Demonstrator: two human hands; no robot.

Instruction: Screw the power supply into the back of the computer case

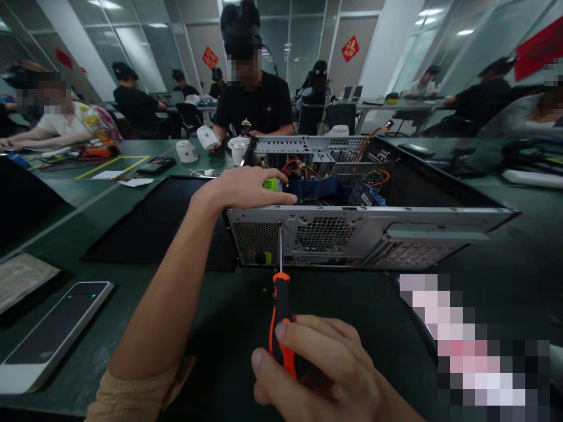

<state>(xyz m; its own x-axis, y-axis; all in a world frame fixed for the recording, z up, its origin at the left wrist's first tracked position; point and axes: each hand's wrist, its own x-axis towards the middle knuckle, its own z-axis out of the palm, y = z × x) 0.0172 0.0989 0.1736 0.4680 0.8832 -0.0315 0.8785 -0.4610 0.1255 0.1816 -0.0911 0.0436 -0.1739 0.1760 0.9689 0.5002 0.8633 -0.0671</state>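
Observation:
An opened desktop computer case (pixel 264 215) lies on its side, its rear panel facing me. My left hand (pixel 248 186) reaches across its near left corner and rests on it, fingers stretched over the top edge, beside a bright green label (pixel 272 185). What lies under the palm is hidden. My right hand (pixel 328 366) grips the handle of an orange and black screwdriver (pixel 281 316). The screwdriver's shaft points away from me, and its tip meets a screw at the upper right of the honeycomb mesh (pixel 257 237) on the rear panel.
A black side panel (pixel 145 223) lies left of the case. Nearer are a white phone-like device (pixel 57 334) and a pale flat package (pixel 26 281). Across the table, a person (pixel 255 105) handles a white camera-like device (pixel 207 138). A blurred-out object (pixel 461 346) is at right.

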